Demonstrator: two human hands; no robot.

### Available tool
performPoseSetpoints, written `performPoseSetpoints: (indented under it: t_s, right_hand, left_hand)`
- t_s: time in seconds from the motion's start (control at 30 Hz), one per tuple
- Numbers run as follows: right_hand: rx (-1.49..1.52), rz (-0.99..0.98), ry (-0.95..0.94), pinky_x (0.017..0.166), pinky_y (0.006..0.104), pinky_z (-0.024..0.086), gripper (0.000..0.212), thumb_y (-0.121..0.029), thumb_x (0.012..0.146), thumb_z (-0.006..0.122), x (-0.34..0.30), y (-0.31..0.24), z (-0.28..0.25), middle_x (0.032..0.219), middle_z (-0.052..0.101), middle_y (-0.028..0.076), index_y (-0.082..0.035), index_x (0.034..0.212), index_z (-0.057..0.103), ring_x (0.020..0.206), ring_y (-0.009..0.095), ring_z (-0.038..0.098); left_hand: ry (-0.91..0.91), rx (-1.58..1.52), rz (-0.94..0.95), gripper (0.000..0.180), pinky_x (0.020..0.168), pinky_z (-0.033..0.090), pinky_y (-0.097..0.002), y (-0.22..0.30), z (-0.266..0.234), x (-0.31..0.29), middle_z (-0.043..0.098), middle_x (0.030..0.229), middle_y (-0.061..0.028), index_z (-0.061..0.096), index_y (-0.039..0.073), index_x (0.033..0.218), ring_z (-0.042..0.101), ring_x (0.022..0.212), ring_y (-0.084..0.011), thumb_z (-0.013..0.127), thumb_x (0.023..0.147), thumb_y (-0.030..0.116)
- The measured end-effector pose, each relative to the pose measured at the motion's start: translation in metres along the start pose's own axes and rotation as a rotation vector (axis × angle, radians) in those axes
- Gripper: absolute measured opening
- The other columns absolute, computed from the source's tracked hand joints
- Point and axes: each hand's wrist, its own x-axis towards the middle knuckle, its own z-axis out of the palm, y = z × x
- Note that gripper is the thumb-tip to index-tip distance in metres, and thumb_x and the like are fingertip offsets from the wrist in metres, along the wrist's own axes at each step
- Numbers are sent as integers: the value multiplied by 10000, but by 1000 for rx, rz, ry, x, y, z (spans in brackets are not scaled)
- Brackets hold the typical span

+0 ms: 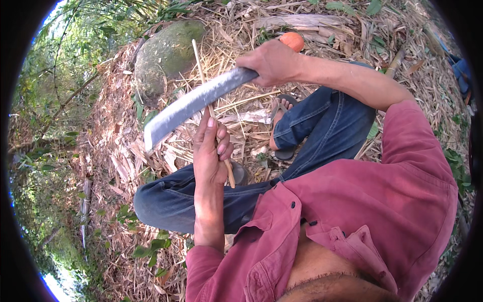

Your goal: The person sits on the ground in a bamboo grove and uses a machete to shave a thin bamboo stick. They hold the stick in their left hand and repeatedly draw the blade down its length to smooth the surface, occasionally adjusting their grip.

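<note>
My right hand (271, 63) is closed round the grip end of a machete (196, 105). Its broad grey blade slants down to the left, ending in a squared tip. An orange rounded piece (292, 42) shows just past that hand; whether it is the handle's end I cannot tell. In my left hand (211, 143) is a thin bamboo strip (198, 60), gripped between thumb and fingers. The strip stands nearly upright in view, its upper end beyond the blade and its lower end (231, 176) below my fist. The blade crosses over it just above my fingertips; contact is unclear.
A mossy boulder (168, 55) lies ahead to the left. Dry leaves and pale shavings (236, 93) cover the ground. My bent legs in jeans (322, 126) sit under my arms, one sandalled foot (282, 108) showing. Green undergrowth (55, 100) fills the left side.
</note>
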Motion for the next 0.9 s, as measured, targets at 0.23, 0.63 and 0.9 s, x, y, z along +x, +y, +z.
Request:
performPoseSetpoints:
  t_s: [0.23,0.63,0.9]
  right_hand:
    - [-56,32,126,544,447,494,197,-295,779,604,7,28,8,601,592,117,-101,773,576,580,315,626]
    - [-61,184,92,567,452,466,187,-256,759,662,20,51,-4,631,598,119,-90,775,579,595,306,618]
    - [-78,461,185,571,471,478,235,-277,733,569,11,108,-35,685,626,202,-56,774,637,650,371,630]
  left_hand:
    - [-23,22,25,450,387,272,-148,2,2,-2,435,741,8,364,100,1414,353,499,-19,479,987,186]
    - [-35,15,30,432,369,270,-144,4,0,-4,423,720,9,381,100,1402,337,480,-16,472,989,190]
    - [-17,94,16,454,372,307,-155,-3,-7,-8,477,708,1,400,92,1389,389,472,-30,527,962,181]
